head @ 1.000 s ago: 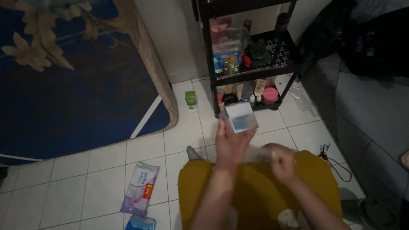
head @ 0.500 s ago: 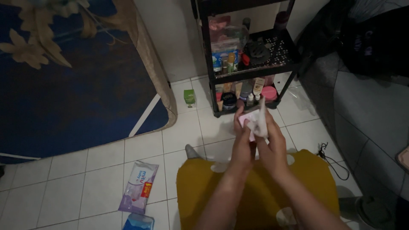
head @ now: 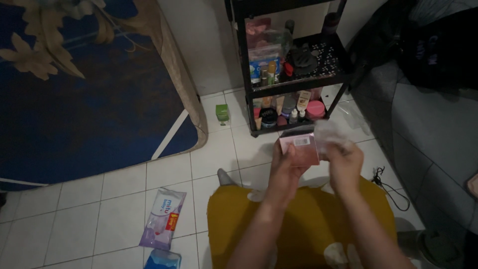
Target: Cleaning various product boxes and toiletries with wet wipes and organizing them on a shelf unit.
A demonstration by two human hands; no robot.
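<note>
Right of centre in the frame, I see my left hand (head: 286, 172) now gripping a small pink box (head: 299, 148) from below, where half a second ago a white wipe covered it; my right hand (head: 343, 162) has pulled that crumpled wipe (head: 329, 133) aside, pinched in its fingers, near the black shelf rack (head: 294, 87)
</note>
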